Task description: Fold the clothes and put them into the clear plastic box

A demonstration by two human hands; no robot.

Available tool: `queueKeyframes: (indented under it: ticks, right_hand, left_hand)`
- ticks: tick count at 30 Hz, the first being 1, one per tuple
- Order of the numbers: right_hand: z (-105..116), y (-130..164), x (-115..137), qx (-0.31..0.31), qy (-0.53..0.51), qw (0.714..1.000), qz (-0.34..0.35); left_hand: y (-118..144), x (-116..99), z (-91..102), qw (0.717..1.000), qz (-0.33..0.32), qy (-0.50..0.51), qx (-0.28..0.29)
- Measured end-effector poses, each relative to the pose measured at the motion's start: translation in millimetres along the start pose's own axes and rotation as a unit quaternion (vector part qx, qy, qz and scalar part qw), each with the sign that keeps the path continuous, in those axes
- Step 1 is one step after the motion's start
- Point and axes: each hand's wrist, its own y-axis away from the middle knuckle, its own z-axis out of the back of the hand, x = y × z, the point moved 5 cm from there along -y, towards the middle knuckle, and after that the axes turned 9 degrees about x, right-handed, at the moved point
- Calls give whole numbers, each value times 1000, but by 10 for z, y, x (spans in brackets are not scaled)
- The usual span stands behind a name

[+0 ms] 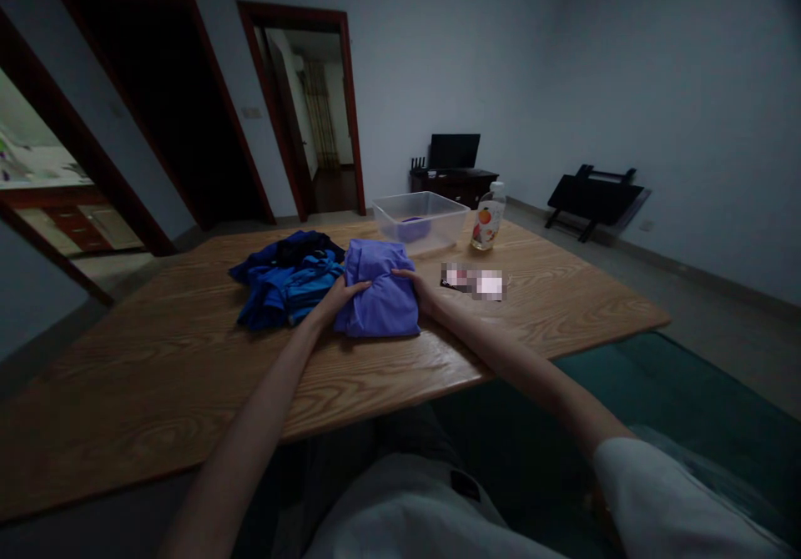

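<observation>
A folded purple garment (380, 292) is lying on the wooden table (156, 375), and both hands are bracketing it from either side. The left hand (341, 299) is resting flat against the garment's left edge, fingers spread and laid over the cloth rather than gripping it; the palm seems to be pinning the fold so it does not spring open. The right hand (424, 290) is pressing on the opposite edge, fingers reaching up over the top corner, likewise open and flat, with nothing pinched as far as can be told. Held this way, the bundle is staying compact and squared between the two palms.

Just beyond the left hand, touching the purple garment's far-left side, a heap of blue clothes (288, 279) is sitting loose and unfolded. Ahead of both hands, farther across the table, a clear plastic tub (420, 219) is standing with something purple inside it. To the right of that, a bottle with a fruit label (488, 217) is standing upright. Close beside the right hand, a small flat item (474, 280) is lying on the table, too blurred to identify.
</observation>
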Motion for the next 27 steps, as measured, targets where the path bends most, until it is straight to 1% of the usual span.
queueKeyframes:
  ticks: [3,5,8,10,13,15,16,18,19,20,21,22,23,25,26,27]
  right_hand:
    - [2,-2,0,-18,-20,1000,-11]
    - [-23,6,33,-23,-30,999,-10]
    - [-113,61,134,-14,-35,999,3]
    - [-204,160,211,2,-31,999,12]
    - [-355,444,254,30,-11,999,5]
    - [-438,716,211,48,11,999,-15]
    - [-464,866,172,55,23,998,-26]
    - [-471,1171,67,72,50,995,-53]
    - [-447,1316,13,81,75,992,-68]
    - [-401,1449,-31,88,118,986,-80]
    - [-338,1564,-50,94,190,974,-79]
    - [-256,1660,-36,84,275,956,-61]
    - [-175,1736,6,65,370,926,-33]
    - [-68,1834,125,29,534,844,28]
    - [-58,1852,175,26,592,804,53]
    - [-77,1849,210,34,631,771,75]
  left_hand:
    - [15,-44,-2,1000,10,3,5]
    - [39,-118,-2,1000,17,2,10]
    - [128,-306,16,999,26,-3,24]
    - [233,-470,61,999,36,-9,40]
    - [416,-726,171,995,64,-21,79]
    - [496,-846,228,987,95,-39,128]
    - [511,-879,237,979,107,-71,160]
    - [486,-878,217,954,111,-174,217]
    - [457,-842,189,940,103,-228,233]
    - [427,-787,155,928,92,-274,236]
    - [404,-720,120,921,80,-305,227]
    - [401,-649,85,920,69,-325,209]
    - [424,-579,57,920,60,-340,187]
    - [566,-478,26,913,41,-381,138]
    - [682,-451,30,907,35,-404,113]
    - [822,-438,48,901,34,-424,87]
